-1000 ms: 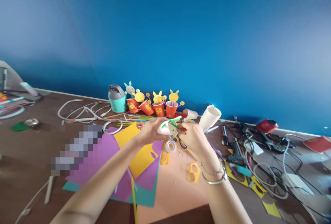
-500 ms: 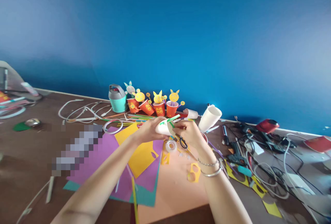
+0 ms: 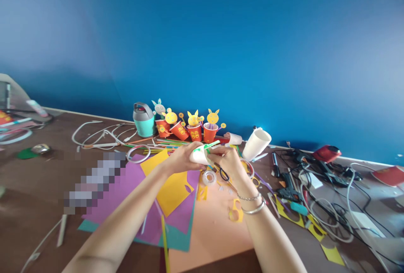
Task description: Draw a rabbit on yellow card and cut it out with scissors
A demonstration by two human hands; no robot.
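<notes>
My left hand [image 3: 181, 158] is wrapped round a white paper cup [image 3: 199, 156], which is tilted on its side with its mouth toward the right. A green straw [image 3: 212, 144] runs along the cup's upper side, and a green piece shows at the mouth. My right hand [image 3: 225, 159] is closed there, its fingertips pinching the green straw at the rim; part of the grip is hidden. Below the hands lie a roll of clear tape [image 3: 208, 177] and dark-handled scissors [image 3: 224, 174], partly covered by my right hand.
Red cups [image 3: 194, 133] with paper animal faces line the blue wall beside a turquoise flask [image 3: 144, 123]. A tall white cup stack [image 3: 257, 143] leans at right. Coloured paper [image 3: 172, 189] covers the middle. Glue guns [image 3: 288, 186] and tangled cables lie right.
My right hand and wrist have shifted slightly left, the fingers moving closer into the cup's mouth. My left hand and the cup stay almost still.
</notes>
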